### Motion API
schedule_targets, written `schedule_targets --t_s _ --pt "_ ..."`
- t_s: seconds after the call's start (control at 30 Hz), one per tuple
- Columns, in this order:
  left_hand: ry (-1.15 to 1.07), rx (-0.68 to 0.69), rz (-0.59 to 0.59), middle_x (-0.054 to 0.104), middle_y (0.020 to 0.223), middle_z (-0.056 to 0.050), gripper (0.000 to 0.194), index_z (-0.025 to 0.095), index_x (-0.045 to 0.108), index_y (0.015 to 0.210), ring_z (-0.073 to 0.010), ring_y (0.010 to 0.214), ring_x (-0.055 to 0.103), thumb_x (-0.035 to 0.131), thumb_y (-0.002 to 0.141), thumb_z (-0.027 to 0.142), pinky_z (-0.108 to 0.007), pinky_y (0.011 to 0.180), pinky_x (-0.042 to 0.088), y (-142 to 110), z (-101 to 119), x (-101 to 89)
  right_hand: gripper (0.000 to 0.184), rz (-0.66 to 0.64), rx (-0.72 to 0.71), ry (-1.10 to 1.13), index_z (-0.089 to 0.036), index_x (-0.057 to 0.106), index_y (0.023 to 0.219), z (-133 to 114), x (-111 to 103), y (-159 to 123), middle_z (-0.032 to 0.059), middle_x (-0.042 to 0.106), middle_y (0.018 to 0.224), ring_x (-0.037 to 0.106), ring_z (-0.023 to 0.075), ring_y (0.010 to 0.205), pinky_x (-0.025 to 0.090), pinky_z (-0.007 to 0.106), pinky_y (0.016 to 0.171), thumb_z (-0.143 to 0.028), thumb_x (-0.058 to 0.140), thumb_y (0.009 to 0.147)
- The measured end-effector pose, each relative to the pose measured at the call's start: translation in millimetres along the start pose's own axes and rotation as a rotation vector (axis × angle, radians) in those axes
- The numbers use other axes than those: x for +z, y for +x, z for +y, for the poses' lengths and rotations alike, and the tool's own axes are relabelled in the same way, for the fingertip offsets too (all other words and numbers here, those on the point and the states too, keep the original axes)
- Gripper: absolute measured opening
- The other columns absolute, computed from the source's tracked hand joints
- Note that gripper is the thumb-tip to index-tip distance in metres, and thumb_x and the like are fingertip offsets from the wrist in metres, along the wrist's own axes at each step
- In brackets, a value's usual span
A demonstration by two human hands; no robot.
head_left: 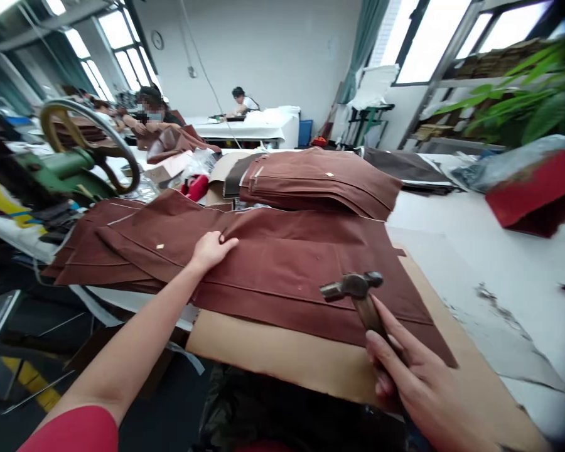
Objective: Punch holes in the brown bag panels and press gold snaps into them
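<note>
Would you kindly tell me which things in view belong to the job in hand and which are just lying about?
Seemingly in the job:
Metal-headed hammer with a brown handle, gripped in the right hand
Reddish-brown sheet, touched by the left hand
Flat tan board under that sheet

Apparently just lying about:
Leafy green plant
Red angular object below it
Dark grey sheet pile

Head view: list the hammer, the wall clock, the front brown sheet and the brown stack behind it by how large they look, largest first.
1. Front brown sheet
2. Brown stack
3. Hammer, its handle partly covered by the right hand
4. Wall clock, far back, so its real size is unsure
</note>
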State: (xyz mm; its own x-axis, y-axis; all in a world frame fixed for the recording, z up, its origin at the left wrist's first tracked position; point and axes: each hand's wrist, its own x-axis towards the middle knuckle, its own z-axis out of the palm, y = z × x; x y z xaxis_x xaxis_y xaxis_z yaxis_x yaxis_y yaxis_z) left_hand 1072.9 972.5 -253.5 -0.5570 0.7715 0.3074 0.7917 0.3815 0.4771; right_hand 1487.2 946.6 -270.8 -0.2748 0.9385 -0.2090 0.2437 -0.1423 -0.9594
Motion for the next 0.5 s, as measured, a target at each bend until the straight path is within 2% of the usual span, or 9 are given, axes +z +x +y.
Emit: schedule_targets --t_s 0.1,0.17,0.27,0.33,0.4,0.43,0.47,0.5 --pt "0.052 0.039 0.019 0.056 0.058 0.001 0.04 0.022 0.04 0.059 -0.0166 0.057 0.052 0.072 0.076 0.04 -0.028 0.056 0.032 -6 -1 -2.6 0.094 -0.049 0.001 0.02 -0.023 0.033 0.156 8 -3 9 -0.0037 0.052 0.065 0.049 0.0122 0.046 0.043 0.025 0.043 -0.069 0.065 0.081" --pt "0.132 0.09 0.077 0.057 0.061 0.002 0.038 0.022 0.041 0.062 -0.0156 0.058 0.052 0.065 0.081 0.043 -0.028 0.058 0.035 -1 -3 -22.9 0.095 -0.072 -0.004 -0.001 -0.023 0.031 0.157 10 -5 10 -0.0037 0.052 0.065 0.05 0.0131 0.046 0.042 0.025 0.042 -0.07 0.063 0.081" --pt "0.329 0.12 0.209 0.056 0.064 0.0 0.036 0.021 0.046 0.063 -0.0185 0.065 0.056 0.061 0.081 0.049 -0.031 0.067 0.045 28 -29 -85.8 0.09 -0.055 0.003 -0.01 -0.025 0.031 0.157 10 -5 7 -0.0049 0.049 0.064 0.05 0.0125 0.047 0.039 0.024 0.042 -0.07 0.059 0.084" --pt "0.406 0.037 0.319 0.051 0.063 -0.002 0.035 0.02 0.044 0.059 -0.0257 0.074 0.06 0.062 0.075 0.045 -0.044 0.075 0.05 59 -57 -131.6 0.09 -0.032 0.006 -0.009 -0.023 0.031 0.157 10 -3 7 -0.006 0.045 0.061 0.048 0.0121 0.046 0.04 0.023 0.042 -0.07 0.058 0.085" --pt "0.448 -0.039 0.449 0.057 0.08 -0.008 0.033 0.019 0.044 0.061 -0.0371 0.098 0.06 0.06 0.074 0.045 -0.06 0.082 0.049 91 -76 -160.3 0.094 -0.045 0.014 -0.012 -0.02 0.03 0.157 9 -2 9 -0.0062 0.045 0.059 0.049 0.0124 0.044 0.042 0.024 0.041 -0.071 0.058 0.084" --pt "0.463 -0.042 0.521 0.058 0.092 -0.011 0.033 0.018 0.046 0.063 -0.0418 0.11 0.056 0.059 0.075 0.046 -0.065 0.085 0.047 103 -77 -163.7 0.094 -0.067 0.023 -0.014 -0.02 0.03 0.157 10 -2 11 -0.0059 0.046 0.058 0.049 0.0129 0.043 0.043 0.024 0.041 -0.071 0.059 0.083" --pt "0.463 0.0 0.57 0.058 0.103 -0.012 0.034 0.017 0.048 0.067 -0.044 0.117 0.052 0.057 0.078 0.048 -0.066 0.087 0.046 113 -70 -158.6 0.094 -0.088 0.028 -0.009 -0.02 0.031 0.157 10 -2 13 -0.0052 0.048 0.057 0.05 0.0132 0.043 0.044 0.025 0.041 -0.071 0.059 0.083" --pt "0.442 0.092 0.577 0.057 0.112 -0.013 0.035 0.016 0.05 0.07 -0.0437 0.121 0.051 0.055 0.081 0.049 -0.065 0.089 0.046 120 -56 -145.1 0.092 -0.097 0.028 -0.002 -0.022 0.032 0.156 11 -3 14 -0.0043 0.05 0.058 0.049 0.0134 0.042 0.044 0.025 0.041 -0.071 0.059 0.083"
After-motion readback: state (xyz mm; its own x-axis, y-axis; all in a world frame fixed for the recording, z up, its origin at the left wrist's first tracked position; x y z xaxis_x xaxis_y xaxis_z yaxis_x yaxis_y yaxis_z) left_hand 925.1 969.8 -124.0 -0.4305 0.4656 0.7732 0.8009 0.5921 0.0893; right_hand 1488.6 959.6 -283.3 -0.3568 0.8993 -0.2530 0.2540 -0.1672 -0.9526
